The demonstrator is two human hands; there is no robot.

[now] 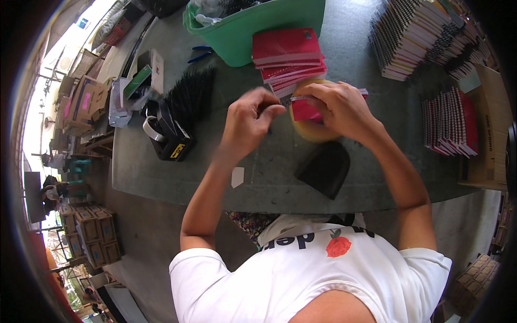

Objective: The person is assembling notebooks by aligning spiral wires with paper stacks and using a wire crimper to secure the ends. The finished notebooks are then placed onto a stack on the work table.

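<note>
My right hand (339, 107) grips a small red notebook (306, 111) over a round yellow object (318, 133), which is blurred and partly covered. Just left of the notebook, my left hand (250, 117) has its thumb and fingers curled together in a pinch. Something thin and dark shows at its fingertips, too small to make out. Beyond both hands, a fanned stack of red notebooks (286, 48) leans against a green tub (231, 40). A dark half-round object (326, 169) lies on the table nearer to me, below my right hand.
Left on the table are a black tape dispenser (169, 137), a bundle of black binding coils (189, 94) and blue-handled pliers (200, 54). A white paper piece (237, 176) lies near the front edge. Spiral-bound notebooks (412, 35), red ones (449, 121) and a cardboard box (490, 129) stand right.
</note>
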